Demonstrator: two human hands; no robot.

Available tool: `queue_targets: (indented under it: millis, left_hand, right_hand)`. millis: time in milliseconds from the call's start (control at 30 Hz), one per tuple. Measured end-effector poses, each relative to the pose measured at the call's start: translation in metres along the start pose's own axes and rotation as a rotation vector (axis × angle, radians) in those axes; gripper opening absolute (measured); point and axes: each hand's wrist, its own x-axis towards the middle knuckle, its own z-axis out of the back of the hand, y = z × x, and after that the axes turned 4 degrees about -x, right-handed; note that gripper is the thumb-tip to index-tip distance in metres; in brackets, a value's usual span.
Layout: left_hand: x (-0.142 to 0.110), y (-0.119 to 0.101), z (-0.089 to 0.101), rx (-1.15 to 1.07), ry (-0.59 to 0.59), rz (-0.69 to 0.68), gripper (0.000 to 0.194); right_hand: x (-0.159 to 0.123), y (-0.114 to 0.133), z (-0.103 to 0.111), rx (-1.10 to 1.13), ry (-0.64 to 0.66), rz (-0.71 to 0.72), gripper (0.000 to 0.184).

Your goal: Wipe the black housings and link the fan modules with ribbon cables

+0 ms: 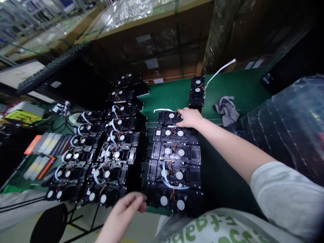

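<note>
Firstly, the fingers of the right hand are laid over the top of a black module at the far end of the nearer column, just off view centre; whether it is gripped cannot be told. The left hand, at about seven o'clock, is held open with the fingers slightly curled, just beside the corner of the lowest module, with no grip seen. The modules are judged light but stiff, their coloured wires and white ribbon cable fragile, so the frame edges would be the place to take hold. A green bench mat lies at twelve o'clock, a grey cloth at three. A small white label is too small to read; no brand can be made out.
</note>
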Motion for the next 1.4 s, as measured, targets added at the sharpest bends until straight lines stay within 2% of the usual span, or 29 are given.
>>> queue_targets:
  millis: [67, 133, 200, 267, 333, 433, 533, 600, 667, 767, 833, 967, 1067, 1167, 1300, 1400]
  left_hand:
    - [0.029, -0.047, 0.029, 0.155, -0.053, -0.090, 0.038]
    - [0.076, -0.095, 0.048, 0.294, -0.134, -0.251, 0.040]
    - [0.133, -0.139, 0.054, 0.354, -0.247, -0.402, 0.045]
    - [0.188, -0.173, 0.051, 0.398, -0.271, -0.509, 0.048]
    - [0.231, -0.195, 0.044, 0.475, -0.175, -0.502, 0.044]
    - [0.269, -0.205, 0.037, 0.527, 0.048, -0.404, 0.033]
    - [0.281, -0.201, 0.039, 0.353, 0.140, -0.275, 0.031]
    - [0.282, -0.198, 0.044, 0.132, 0.170, -0.179, 0.046]
    - [0.280, -0.196, 0.048, -0.135, 0.220, -0.082, 0.050]
    - [0.271, -0.194, 0.051, -0.466, 0.314, 0.015, 0.034]
    - [0.260, -0.193, 0.048, -0.549, 0.383, 0.014, 0.027]
    - [0.242, -0.188, 0.038, -0.482, 0.596, -0.056, 0.013]
    - [0.237, -0.186, 0.035, -0.404, 0.662, -0.104, 0.012]
    - [0.239, -0.187, 0.032, -0.328, 0.630, -0.144, 0.015]
    - [0.250, -0.191, 0.023, -0.235, 0.501, -0.312, 0.014]
    - [0.260, -0.194, 0.014, -0.184, 0.442, -0.376, 0.015]
  right_hand:
    - [-0.003, 0.003, -0.004, 0.010, -0.059, -0.001, 0.070]
    - [-0.005, 0.004, -0.006, 0.030, -0.117, 0.023, 0.067]
    - [-0.005, 0.005, -0.008, 0.052, -0.164, 0.035, 0.062]
    - [-0.003, 0.008, -0.010, 0.072, -0.204, 0.015, 0.055]
    - [0.000, 0.010, -0.013, 0.085, -0.243, -0.009, 0.050]
    - [0.003, 0.012, -0.018, 0.088, -0.266, -0.021, 0.048]
    - [0.004, 0.012, -0.021, 0.084, -0.262, -0.026, 0.049]
    - [0.005, 0.012, -0.023, 0.087, -0.264, -0.032, 0.048]
    - [0.005, 0.011, -0.024, 0.092, -0.270, -0.037, 0.047]
    - [0.006, 0.010, -0.027, 0.097, -0.276, -0.037, 0.047]
    - [0.006, 0.009, -0.027, 0.097, -0.274, -0.037, 0.047]
    - [0.006, 0.009, -0.027, 0.091, -0.272, -0.040, 0.045]
    - [0.006, 0.008, -0.026, 0.096, -0.273, -0.033, 0.044]
    - [0.007, 0.006, -0.025, 0.100, -0.278, -0.015, 0.043]
    - [0.017, 0.001, -0.021, 0.092, -0.307, -0.001, 0.037]
    - [0.029, -0.002, -0.016, 0.078, -0.302, -0.029, 0.034]
